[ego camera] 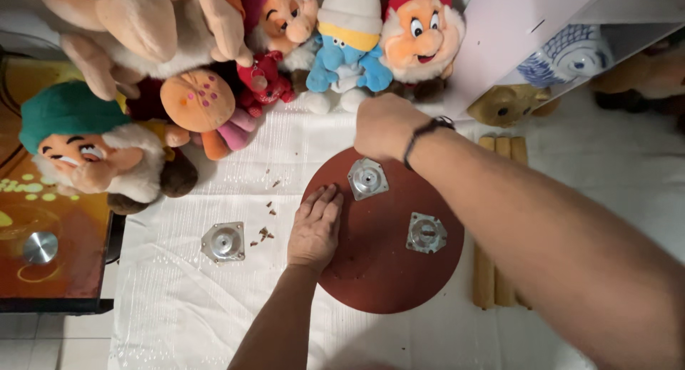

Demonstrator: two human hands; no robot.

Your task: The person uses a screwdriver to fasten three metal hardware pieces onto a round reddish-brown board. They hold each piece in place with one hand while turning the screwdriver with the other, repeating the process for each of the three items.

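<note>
Two hands on a round disc, underside up.

Left hand [315, 227] lies flat and open on the disc [382, 270] at its left edge; right hand [386, 125] is clenched at its far rim, contents hidden. Two plates [368, 178] sit on the disc, a third plate [223, 241] lies left of it on the cloth [185, 306], and legs [492, 284] lie lengthwise right of it.
</note>
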